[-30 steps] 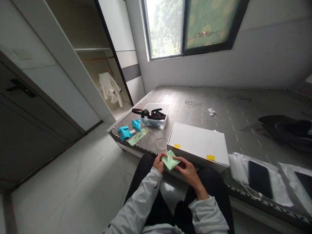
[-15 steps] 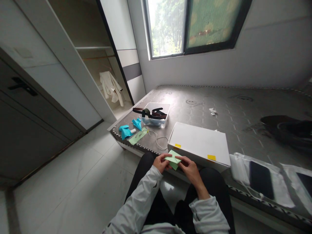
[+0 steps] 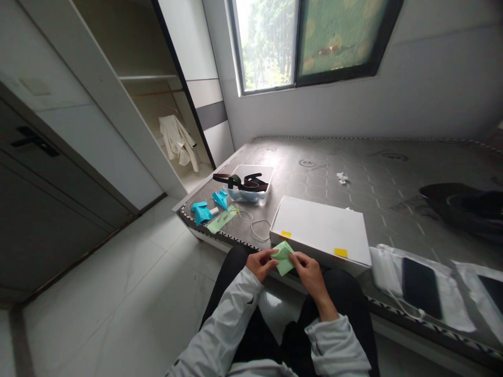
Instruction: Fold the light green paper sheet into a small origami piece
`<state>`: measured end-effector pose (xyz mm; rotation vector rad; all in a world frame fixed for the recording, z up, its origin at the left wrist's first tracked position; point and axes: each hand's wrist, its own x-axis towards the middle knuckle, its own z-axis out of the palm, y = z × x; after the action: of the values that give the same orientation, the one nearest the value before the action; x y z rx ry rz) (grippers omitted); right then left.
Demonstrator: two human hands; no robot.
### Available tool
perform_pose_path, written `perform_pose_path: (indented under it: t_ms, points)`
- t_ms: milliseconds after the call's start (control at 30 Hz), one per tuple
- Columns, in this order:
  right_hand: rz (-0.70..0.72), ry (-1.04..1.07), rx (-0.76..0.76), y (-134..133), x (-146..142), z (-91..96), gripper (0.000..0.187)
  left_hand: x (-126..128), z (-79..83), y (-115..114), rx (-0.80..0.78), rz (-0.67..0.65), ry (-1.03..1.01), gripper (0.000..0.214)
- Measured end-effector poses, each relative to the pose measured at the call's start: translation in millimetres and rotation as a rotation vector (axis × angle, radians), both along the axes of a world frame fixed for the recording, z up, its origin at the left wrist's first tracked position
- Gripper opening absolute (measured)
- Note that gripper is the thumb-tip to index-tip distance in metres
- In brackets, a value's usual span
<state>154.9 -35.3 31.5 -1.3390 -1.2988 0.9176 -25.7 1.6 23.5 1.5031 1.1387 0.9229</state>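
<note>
A small folded piece of light green paper (image 3: 283,258) is held up above my lap, just in front of the white box. My left hand (image 3: 261,263) pinches its left edge between thumb and fingers. On the other side, my right hand (image 3: 308,268) grips the paper's right edge, thumb on the near face. Creases show on the paper, but its exact folded form is too small to make out. Behind it stands the closed white box (image 3: 320,225) with two yellow tabs on its front edge.
On the mattress (image 3: 306,183) are a clear plastic bin (image 3: 251,195) with dark belts, blue folded paper (image 3: 201,212), a green paper strip (image 3: 222,220) and a white cable (image 3: 255,230). A dark phone (image 3: 421,287) lies on white wrapping at the right. Crumpled white scraps (image 3: 342,178) lie farther back.
The green paper has been turned between my hands and now shows a flatter, more squarish face. My fingers have shifted slightly along its edges; the view has moved a little.
</note>
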Motion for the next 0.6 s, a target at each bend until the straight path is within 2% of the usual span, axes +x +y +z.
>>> perform_pose_path:
  t_ms: [100,200,300,400,467,533,600]
  points:
    - [-0.01,0.028,-0.003,0.8,-0.6,-1.0,0.045,1.8,4.5,-2.8,0.094,0.058,0.101,0.036]
    - [-0.023,0.088,-0.042,2.1,-2.5,-4.6,0.045,5.8,5.1,-3.2,0.076,0.192,0.114,0.031]
    - [-0.029,0.193,-0.06,3.6,-4.2,-8.8,0.05,11.4,0.7,-1.7,0.005,0.269,-0.023,0.033]
    - [-0.039,0.256,-0.058,4.4,-4.6,-11.9,0.054,16.6,-6.6,0.9,-0.132,0.268,-0.172,0.052]
    - [-0.048,0.228,-0.059,4.5,-4.7,-13.0,0.052,18.3,-10.5,2.4,-0.25,0.238,-0.207,0.053]
    - [-0.11,0.15,-0.037,4.3,-5.5,-13.0,0.049,17.9,-11.3,2.6,-0.319,0.233,-0.213,0.045]
    - [-0.233,0.035,0.013,3.7,-7.4,-11.5,0.045,15.9,-7.8,0.7,-0.252,0.282,-0.14,0.038]
